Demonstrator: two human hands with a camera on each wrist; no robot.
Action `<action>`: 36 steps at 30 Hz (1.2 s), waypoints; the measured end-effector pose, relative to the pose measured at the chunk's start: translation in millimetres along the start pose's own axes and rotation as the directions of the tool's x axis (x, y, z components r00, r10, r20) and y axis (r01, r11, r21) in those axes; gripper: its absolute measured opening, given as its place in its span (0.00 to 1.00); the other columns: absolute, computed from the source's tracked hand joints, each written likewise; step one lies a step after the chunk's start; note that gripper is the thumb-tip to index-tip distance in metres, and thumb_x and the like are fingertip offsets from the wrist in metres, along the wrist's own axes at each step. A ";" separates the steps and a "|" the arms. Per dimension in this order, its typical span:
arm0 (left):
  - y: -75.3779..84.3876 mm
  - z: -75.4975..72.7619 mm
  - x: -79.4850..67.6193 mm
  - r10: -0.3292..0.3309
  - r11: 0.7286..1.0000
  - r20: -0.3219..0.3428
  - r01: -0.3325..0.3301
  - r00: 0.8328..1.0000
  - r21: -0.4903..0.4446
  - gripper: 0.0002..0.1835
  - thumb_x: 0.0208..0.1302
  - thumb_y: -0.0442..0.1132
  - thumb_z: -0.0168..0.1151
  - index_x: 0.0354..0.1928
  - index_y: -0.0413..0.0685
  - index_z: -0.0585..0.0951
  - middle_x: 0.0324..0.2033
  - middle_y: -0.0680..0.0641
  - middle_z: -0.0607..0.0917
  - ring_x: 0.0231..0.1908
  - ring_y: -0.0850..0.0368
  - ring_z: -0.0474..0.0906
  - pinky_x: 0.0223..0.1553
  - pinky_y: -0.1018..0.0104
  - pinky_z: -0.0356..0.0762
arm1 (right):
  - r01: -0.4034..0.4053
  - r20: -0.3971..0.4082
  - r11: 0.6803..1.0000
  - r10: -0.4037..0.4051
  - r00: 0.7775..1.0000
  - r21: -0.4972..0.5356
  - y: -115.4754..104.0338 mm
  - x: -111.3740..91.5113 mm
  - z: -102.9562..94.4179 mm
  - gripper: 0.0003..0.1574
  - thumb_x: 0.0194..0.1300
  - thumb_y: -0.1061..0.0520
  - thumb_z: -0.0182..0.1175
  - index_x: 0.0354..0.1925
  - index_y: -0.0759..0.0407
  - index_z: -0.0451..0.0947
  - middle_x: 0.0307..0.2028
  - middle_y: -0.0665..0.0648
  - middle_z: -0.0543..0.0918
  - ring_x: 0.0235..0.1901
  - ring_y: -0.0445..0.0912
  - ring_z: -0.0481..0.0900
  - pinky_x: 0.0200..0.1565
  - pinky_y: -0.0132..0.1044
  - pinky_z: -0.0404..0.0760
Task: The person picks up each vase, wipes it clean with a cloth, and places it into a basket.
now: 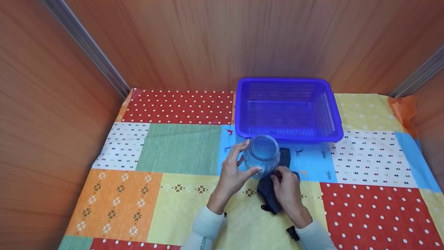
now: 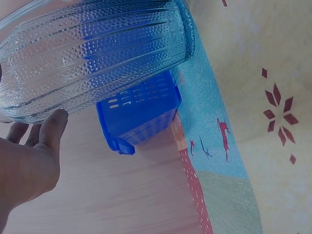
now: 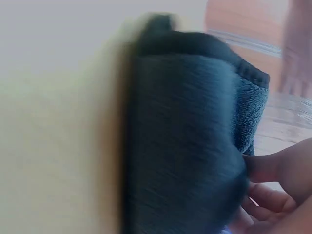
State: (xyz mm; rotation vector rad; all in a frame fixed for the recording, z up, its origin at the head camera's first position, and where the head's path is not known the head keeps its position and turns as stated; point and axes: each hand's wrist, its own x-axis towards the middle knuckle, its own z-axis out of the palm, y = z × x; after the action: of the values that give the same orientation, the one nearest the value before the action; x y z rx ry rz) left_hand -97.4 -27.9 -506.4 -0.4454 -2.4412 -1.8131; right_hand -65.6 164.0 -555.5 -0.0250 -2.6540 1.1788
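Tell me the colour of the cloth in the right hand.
The cloth is dark blue-grey with a black edge, clearest in the right wrist view.

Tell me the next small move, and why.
Probably bring the dark cloth against the side of the glass jar: the left grip holds the jar, while the right grip pinches the cloth close beside it in the head view.
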 end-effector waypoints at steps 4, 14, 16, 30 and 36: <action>-0.4 1.2 -0.9 0.014 1.000 -0.004 -0.014 1.000 0.003 0.42 0.60 0.44 0.81 0.75 0.50 0.72 0.72 0.47 0.74 0.73 0.48 0.70 0.66 0.50 0.79 | 0.019 0.010 0.999 -0.018 1.000 -0.043 6.0 -1.9 7.4 0.05 0.65 0.72 0.68 0.35 0.65 0.82 0.33 0.62 0.84 0.36 0.62 0.86 0.38 0.59 0.84; -0.8 2.6 -0.6 -0.019 1.000 0.007 0.019 1.000 -0.006 0.42 0.60 0.44 0.81 0.75 0.50 0.72 0.72 0.48 0.74 0.74 0.49 0.69 0.67 0.51 0.78 | -0.020 0.024 1.000 0.020 1.000 -0.018 3.4 -1.7 2.8 0.04 0.66 0.71 0.68 0.38 0.65 0.84 0.35 0.62 0.86 0.37 0.60 0.87 0.39 0.57 0.85; -0.7 2.6 -0.7 -0.019 1.000 0.007 0.019 1.000 -0.004 0.43 0.60 0.44 0.81 0.76 0.50 0.72 0.72 0.48 0.74 0.74 0.49 0.69 0.67 0.50 0.78 | -0.038 0.020 0.999 0.038 0.999 0.000 -0.1 -2.0 -1.0 0.05 0.66 0.71 0.68 0.39 0.65 0.85 0.35 0.62 0.87 0.37 0.58 0.87 0.40 0.55 0.85; -0.3 -0.6 -0.8 -0.001 1.000 -0.011 0.001 1.000 -0.005 0.42 0.59 0.43 0.82 0.73 0.49 0.73 0.71 0.47 0.75 0.73 0.48 0.70 0.66 0.50 0.78 | -0.034 -0.088 0.990 0.046 0.995 0.136 -55.2 -2.8 -51.2 0.06 0.70 0.70 0.67 0.45 0.68 0.85 0.41 0.62 0.87 0.39 0.55 0.88 0.46 0.45 0.90; 2.1 0.4 -1.0 0.005 1.000 -0.026 -0.005 1.000 0.009 0.41 0.59 0.42 0.82 0.73 0.48 0.73 0.71 0.45 0.75 0.72 0.45 0.72 0.65 0.48 0.79 | 0.102 -0.176 0.992 -0.087 0.981 0.077 -71.1 3.2 -56.1 0.06 0.67 0.70 0.69 0.43 0.67 0.85 0.39 0.59 0.86 0.36 0.49 0.84 0.40 0.40 0.87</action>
State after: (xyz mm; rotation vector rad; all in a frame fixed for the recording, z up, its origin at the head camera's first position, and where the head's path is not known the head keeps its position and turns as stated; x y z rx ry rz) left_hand -95.8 -27.2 -504.8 -0.4241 -2.4283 -1.7941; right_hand -50.6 157.3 -466.3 0.0139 -2.4258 1.2009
